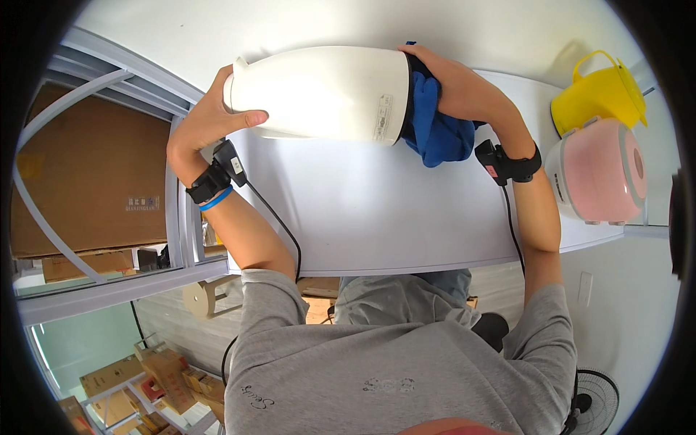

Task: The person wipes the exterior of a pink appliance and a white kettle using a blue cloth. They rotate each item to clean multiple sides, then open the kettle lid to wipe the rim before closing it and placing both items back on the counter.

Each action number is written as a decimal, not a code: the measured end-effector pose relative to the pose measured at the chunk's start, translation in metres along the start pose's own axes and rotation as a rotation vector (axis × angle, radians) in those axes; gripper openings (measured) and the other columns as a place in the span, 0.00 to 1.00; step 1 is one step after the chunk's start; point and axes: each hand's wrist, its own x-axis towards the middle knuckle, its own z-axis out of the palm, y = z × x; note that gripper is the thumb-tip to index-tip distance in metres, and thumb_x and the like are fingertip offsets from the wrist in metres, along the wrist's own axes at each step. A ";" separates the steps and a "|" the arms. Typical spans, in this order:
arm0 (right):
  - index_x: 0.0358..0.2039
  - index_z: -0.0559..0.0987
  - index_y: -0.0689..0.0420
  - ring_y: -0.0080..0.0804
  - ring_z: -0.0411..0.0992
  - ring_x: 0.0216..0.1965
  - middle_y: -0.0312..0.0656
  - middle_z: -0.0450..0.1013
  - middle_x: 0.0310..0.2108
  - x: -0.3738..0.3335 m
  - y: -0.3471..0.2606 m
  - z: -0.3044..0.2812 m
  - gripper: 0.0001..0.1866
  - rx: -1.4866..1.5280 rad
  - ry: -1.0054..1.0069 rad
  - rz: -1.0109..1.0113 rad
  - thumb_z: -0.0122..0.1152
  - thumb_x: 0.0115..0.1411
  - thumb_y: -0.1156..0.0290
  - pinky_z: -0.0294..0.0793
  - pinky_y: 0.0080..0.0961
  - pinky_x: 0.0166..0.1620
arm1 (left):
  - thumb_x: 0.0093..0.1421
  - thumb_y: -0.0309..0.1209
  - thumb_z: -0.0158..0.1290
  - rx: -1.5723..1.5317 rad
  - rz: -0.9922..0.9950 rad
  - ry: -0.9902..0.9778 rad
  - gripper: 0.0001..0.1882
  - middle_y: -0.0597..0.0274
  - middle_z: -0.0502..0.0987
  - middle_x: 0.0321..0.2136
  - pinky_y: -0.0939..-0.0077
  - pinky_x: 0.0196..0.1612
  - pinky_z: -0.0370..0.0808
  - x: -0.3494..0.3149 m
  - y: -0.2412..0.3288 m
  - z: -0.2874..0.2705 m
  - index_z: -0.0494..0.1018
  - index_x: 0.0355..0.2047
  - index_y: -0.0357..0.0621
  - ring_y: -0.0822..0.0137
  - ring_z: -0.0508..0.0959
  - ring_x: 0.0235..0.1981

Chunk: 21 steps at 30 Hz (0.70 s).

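Observation:
A white jug with a spout lies on its side above the table, its narrow top to the left and its dark base end to the right. My left hand is wrapped round the top end, with the thumb pressed on the near side. At the base my right hand grips a bunched blue cloth, which lies against the jug's end. Some fingers of this hand are hidden behind the cloth and the jug. A small printed label shows on the jug's body near the base.
The white table spreads below the jug. On its right stand a pink rice-cooker-shaped appliance and a yellow jug. To the left, a grey metal frame borders a large cardboard box. Cables run from both wrist straps.

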 end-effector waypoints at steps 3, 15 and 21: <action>0.82 0.64 0.51 0.56 0.82 0.61 0.56 0.82 0.61 0.002 -0.009 -0.001 0.45 -0.028 -0.079 0.148 0.63 0.65 0.83 0.80 0.42 0.66 | 0.37 0.64 0.87 0.001 -0.048 -0.046 0.76 0.40 0.82 0.59 0.54 0.58 0.84 0.008 -0.011 -0.001 0.62 0.79 0.38 0.46 0.83 0.60; 0.81 0.67 0.48 0.56 0.81 0.62 0.51 0.78 0.67 -0.014 -0.014 -0.016 0.62 -0.248 -0.483 0.038 0.88 0.45 0.60 0.86 0.47 0.60 | 0.42 0.64 0.85 0.000 -0.178 -0.081 0.71 0.40 0.85 0.50 0.62 0.44 0.87 0.014 -0.024 0.005 0.65 0.79 0.43 0.52 0.88 0.48; 0.70 0.77 0.44 0.52 0.83 0.60 0.44 0.80 0.63 -0.006 -0.032 -0.020 0.51 -0.276 -0.650 0.152 0.89 0.43 0.61 0.87 0.46 0.58 | 0.43 0.59 0.86 0.183 -0.226 -0.078 0.67 0.33 0.84 0.58 0.50 0.58 0.84 0.019 -0.027 0.002 0.68 0.78 0.45 0.45 0.86 0.58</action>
